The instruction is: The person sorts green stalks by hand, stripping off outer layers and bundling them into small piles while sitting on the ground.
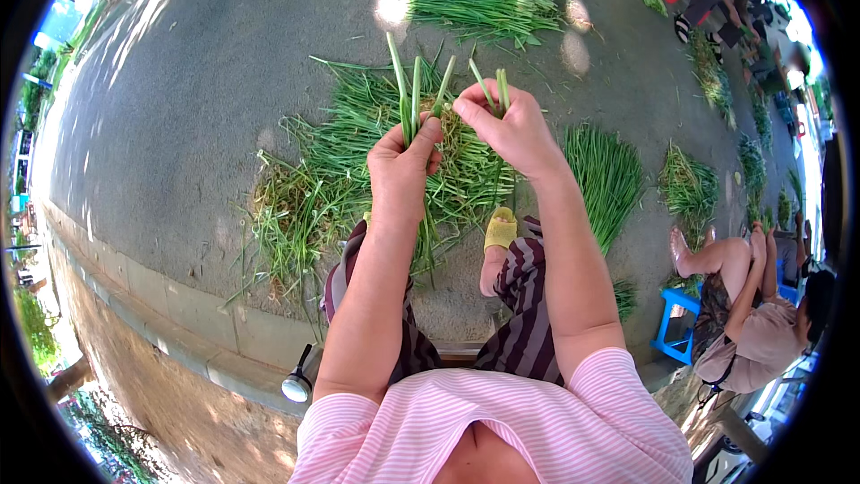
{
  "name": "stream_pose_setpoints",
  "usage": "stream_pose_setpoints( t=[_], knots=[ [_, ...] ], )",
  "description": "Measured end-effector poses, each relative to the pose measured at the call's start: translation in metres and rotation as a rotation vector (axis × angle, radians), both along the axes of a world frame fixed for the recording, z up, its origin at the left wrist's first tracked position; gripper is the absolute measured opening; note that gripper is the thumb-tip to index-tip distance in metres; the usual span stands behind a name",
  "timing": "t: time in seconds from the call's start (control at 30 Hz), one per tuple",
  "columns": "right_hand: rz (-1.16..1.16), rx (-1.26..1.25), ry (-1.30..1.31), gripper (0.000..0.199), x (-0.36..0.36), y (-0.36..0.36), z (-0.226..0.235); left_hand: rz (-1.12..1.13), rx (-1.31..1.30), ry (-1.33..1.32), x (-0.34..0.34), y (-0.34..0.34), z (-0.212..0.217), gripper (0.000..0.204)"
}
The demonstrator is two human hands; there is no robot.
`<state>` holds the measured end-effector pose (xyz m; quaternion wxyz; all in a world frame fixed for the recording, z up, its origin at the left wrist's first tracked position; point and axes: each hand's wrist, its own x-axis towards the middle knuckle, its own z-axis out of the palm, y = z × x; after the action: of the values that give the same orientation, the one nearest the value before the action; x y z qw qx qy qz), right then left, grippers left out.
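Head view: out from the pink-striped shirt [488, 408] they come, left forearm [372, 291] running nearly straight up the picture, right forearm [580, 255] leaning inward to the left.
Left hand [401, 166]: raised in front, thumb uppermost, fingers pinched narrow around several green stalks [415, 100], paler ends fanned out above the grip.
Right hand [515, 130]: level with its partner, back of the hand showing, fingers curled in on a smaller set of stalks [503, 88] whose pale ends poke up past the knuckles.
The gap: here's the relation that counts! The rightmost stalk of the left bunch stands just left of the right fingertips; whether they touch, one cannot tell.
Long axis: the left bunch points away from the body, the rightmost stalk tipping right, toward the right hand; long leaves trail below the left grip.
By the feet: a yellow slipper [500, 231] and striped trousers [520, 305], right under the action.
Loose heap [354, 125]: sprawled over the pavement [179, 116] beyond the knees, partly behind both hands.
Right flank: a tidier green bundle [602, 179] lies on the ground, beside the right forearm.
Farther out: another bundle [484, 9] lies ahead, and a seated person [748, 332] sits at right beside a blue stool [674, 327].
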<state>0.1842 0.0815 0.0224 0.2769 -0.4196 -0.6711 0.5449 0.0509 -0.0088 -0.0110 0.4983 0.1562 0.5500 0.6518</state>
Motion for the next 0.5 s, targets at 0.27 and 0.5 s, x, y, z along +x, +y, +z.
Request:
stream_pose_setpoints(
  t=[0.27,0.5],
  knots=[
    [0.336,-0.131,-0.32,0.025,0.011,0.005,-0.001,0.041,0.016,-0.042,-0.006,0.001,0.001,0.02],
    [-0.089,-0.046,0.028,0.026,-0.008,0.004,-0.02,-0.035,-0.007,0.059,0.002,0.0,0.001,0.021]
  ],
)
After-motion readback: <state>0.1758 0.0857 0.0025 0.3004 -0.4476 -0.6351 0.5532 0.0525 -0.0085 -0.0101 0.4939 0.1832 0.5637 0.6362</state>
